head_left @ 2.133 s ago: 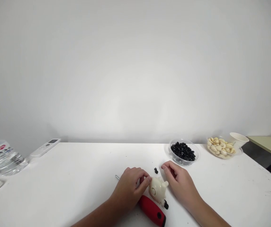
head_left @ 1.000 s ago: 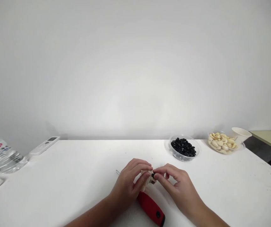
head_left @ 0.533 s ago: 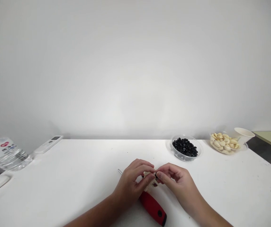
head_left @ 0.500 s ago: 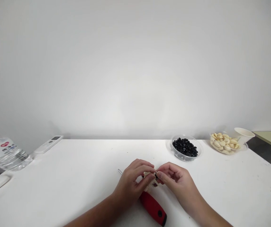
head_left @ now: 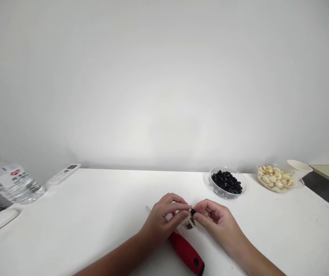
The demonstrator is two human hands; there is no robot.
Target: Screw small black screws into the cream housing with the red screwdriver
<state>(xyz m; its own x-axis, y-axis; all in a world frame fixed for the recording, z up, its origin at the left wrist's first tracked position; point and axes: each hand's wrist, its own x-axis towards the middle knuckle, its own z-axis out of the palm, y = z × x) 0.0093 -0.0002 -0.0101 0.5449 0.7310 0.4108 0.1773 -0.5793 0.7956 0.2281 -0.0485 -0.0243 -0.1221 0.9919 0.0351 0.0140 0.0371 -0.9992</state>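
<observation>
Your left hand (head_left: 161,217) is clamped on the cream part (head_left: 186,221), covering much of it; your right hand (head_left: 219,219) has thumb and forefinger close together at the black knob (head_left: 192,211), though whether they pinch it I cannot tell. The knob lies at the part's right end, directly left of your right fingertips. Beneath your left hand, the screwdriver (head_left: 185,250) slants across the desk (head_left: 104,214), handle toward you.
</observation>
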